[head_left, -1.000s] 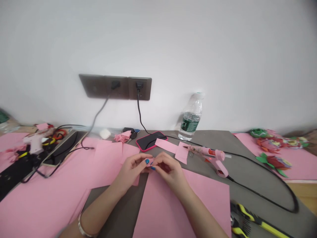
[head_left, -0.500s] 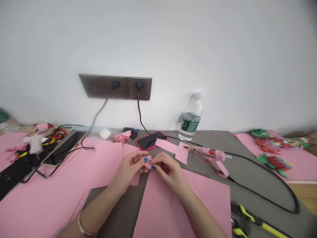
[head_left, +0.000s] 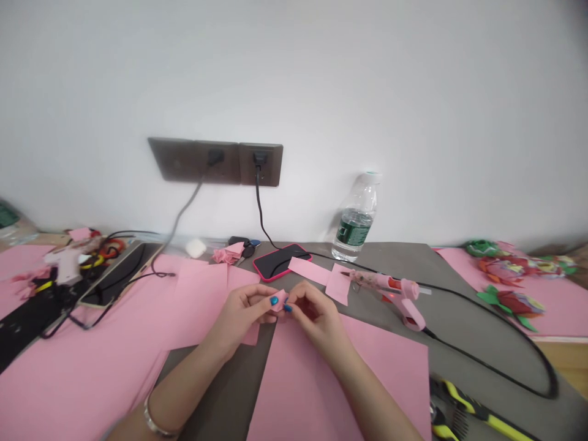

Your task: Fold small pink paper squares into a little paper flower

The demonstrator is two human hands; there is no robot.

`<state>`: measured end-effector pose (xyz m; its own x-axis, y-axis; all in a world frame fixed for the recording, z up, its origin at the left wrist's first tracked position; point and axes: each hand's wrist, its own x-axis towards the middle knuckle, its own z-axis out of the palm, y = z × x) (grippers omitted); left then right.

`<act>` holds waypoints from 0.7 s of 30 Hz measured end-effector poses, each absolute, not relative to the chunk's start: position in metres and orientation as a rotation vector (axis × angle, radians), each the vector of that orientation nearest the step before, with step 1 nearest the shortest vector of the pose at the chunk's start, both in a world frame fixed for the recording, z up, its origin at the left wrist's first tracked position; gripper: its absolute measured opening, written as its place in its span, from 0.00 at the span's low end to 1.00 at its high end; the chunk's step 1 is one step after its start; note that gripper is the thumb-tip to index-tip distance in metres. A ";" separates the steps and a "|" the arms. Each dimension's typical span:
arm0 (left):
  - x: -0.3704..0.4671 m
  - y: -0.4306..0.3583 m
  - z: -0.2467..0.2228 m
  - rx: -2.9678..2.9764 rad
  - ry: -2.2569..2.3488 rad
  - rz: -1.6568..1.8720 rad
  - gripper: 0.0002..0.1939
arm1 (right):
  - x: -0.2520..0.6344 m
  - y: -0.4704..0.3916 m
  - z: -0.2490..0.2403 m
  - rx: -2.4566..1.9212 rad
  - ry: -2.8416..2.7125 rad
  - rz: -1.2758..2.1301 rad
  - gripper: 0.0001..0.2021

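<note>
your left bare hand (head_left: 241, 311), then the small pink paper piece (head_left: 280, 299), then your right bare hand (head_left: 318, 313).
your left thumb and fingers grasp the piece from its left side, and your right fingertips pinch its right edge, so neither hand is nearer; its long axis i cannot tell, because fingers cover part. farther right, apart from your hands, lies the pink plastic glue gun (head_left: 390, 286), its nozzle pointing left.

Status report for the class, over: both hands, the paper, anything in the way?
Left hand gripping small pink paper. Right hand pinching its edge. Phone and glue gun lie nearby, clear of both hands.
</note>
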<state>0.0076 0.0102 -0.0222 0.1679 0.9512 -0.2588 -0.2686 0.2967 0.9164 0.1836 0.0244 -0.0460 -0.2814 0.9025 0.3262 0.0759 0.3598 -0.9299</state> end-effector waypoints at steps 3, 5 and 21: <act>0.008 0.010 -0.023 0.853 1.014 1.038 0.14 | 0.183 0.025 -0.050 -0.912 -1.597 1.130 0.08; 0.008 0.010 -0.024 0.857 1.016 1.038 0.14 | 0.183 0.025 -0.050 -0.924 -1.586 1.155 0.08; 0.009 0.009 -0.028 1.036 0.994 1.037 0.18 | 0.181 0.026 -0.051 -0.982 -1.597 1.093 0.04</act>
<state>0.0089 0.0088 -0.0281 0.2112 0.9675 -0.1393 -0.1806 0.1787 0.9672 0.1806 0.0258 -0.0512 -0.2440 0.9367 0.2511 0.1048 0.2829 -0.9534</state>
